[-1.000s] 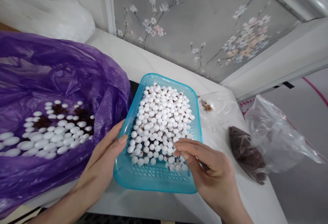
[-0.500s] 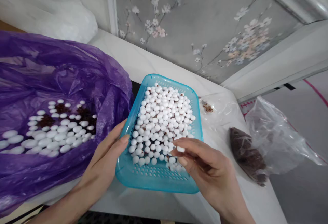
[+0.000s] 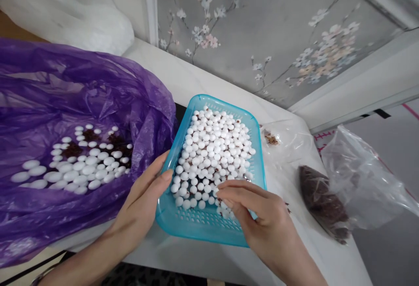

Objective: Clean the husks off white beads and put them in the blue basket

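A blue plastic basket (image 3: 209,231) stands tilted across the view, filled with small white balls (image 3: 212,146) with dark reddish bits between them. My left hand (image 3: 144,201) grips the basket's left rim, thumb on the inside and fingers outside. Over the basket's lower right part, my right hand (image 3: 258,214) is closed in a pinch among the white balls. Whatever lies between its fingertips is too hidden to name.
An open purple bag (image 3: 150,120) on the left holds larger-looking white balls and dark clumps. To the right on the white table (image 3: 157,68) lie a clear bag (image 3: 291,140) with brown bits and a bag of dark brown material (image 3: 322,203).
The whole scene has shifted slightly right in view. The fingers of my right hand have drawn together, and the white ball seen between them earlier no longer shows there.
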Demonstrator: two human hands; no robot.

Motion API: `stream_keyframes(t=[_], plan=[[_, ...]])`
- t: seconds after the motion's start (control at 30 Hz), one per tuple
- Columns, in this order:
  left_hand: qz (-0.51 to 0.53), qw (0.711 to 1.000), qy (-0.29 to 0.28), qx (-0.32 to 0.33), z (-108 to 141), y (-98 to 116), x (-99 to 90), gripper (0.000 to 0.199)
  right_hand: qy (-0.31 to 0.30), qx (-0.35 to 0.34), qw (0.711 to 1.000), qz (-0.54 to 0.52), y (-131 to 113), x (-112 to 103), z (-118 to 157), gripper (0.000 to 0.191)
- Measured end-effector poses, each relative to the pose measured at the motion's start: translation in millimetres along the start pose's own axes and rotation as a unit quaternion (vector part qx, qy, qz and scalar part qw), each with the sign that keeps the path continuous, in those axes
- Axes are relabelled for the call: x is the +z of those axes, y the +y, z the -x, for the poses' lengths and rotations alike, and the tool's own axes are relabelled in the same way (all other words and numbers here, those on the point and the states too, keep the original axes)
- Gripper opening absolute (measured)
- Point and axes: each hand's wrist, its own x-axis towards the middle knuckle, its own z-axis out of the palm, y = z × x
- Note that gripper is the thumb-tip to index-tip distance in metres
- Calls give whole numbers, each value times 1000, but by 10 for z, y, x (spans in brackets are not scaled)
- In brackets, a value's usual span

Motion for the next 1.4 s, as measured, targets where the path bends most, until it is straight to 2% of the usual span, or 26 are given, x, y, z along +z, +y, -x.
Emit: stream_keyframes(t=[0.13,0.23,0.4,0.57,0.67,0.73,0.87,0.93,1.03,1.2,1.3,1.4], plan=[[-7,1000,-12,2,8,75,15,59,-63,-25,995,71,-16,-2,-123,29],[-15,1000,-3,3,6,87,23,56,-50,-44,995,79,-47,-8,-211,31],[-38,999,12,-9,3,24,10,53,-23,-34,991,126,-88,-5,-270,20],[-31,999,0,-6,14,19,4,55,-56,-19,979,194,-81,3,-277,28],[-12,1000,-4,10,13,41,19,53,-76,-15,967,244,-112,-62,-268,22],[-7,1000,-8,20,6,47,29,52,-112,-15,956,269,-152,-145,-252,22],[-4,999,-14,29,-15,41,36,50,-247,11,916,315,-187,-309,-195,31],[2,999,-15,33,-21,47,43,51,-279,16,902,330,-165,-337,-164,31],[21,999,-27,33,-15,81,59,53,-272,0,907,322,-121,-282,-140,32],[14,999,-19,37,12,135,77,54,-247,-51,942,221,-122,-79,-209,50],[-16,999,-8,44,18,155,84,56,-178,-81,964,182,-131,-62,-280,54],[-16,999,-5,31,28,188,99,55,-109,-71,975,180,-140,-193,-300,52]])
